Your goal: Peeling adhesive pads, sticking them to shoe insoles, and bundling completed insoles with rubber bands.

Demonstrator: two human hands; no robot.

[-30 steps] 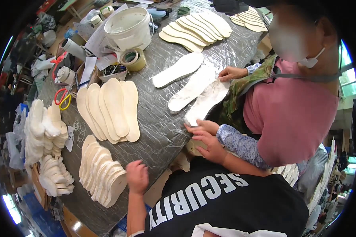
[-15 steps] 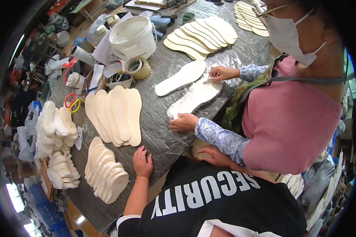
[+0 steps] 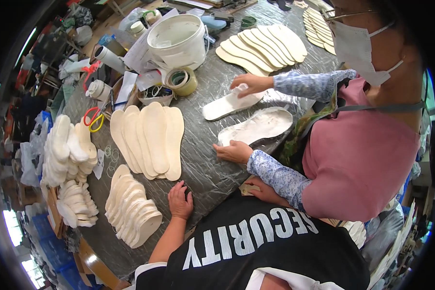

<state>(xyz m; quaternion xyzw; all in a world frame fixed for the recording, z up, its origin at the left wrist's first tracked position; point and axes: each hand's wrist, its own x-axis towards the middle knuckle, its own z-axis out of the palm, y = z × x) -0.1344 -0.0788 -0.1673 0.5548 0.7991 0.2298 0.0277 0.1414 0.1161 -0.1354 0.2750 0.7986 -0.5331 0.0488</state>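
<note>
My left hand [image 3: 181,200] lies at the near edge of the dark, plastic-covered table, fingers stretched out and holding nothing. Close to it are a fan of cream insoles [image 3: 150,140] and a stack of thicker white-edged insoles [image 3: 132,208]. My right hand [image 3: 262,189] is low beside the table edge, under a co-worker's sleeve, next to a small beige piece [image 3: 249,188]; its fingers are partly hidden, and whether it grips that piece is unclear. Across from me, the co-worker's hands touch a white insole [image 3: 222,107] and a fluffy white-covered insole [image 3: 256,126].
A white bucket [image 3: 176,43], tape rolls [image 3: 181,81] and red-and-yellow scissors [image 3: 94,118] stand or lie toward the back left. More insoles [image 3: 263,48] fan out at the far side. Piles of white padded insoles [image 3: 68,150] sit at the left edge.
The co-worker's farther hand has moved from the fluffy insole to the white insole beside it. My left hand stays on the table edge. The view has shifted slightly.
</note>
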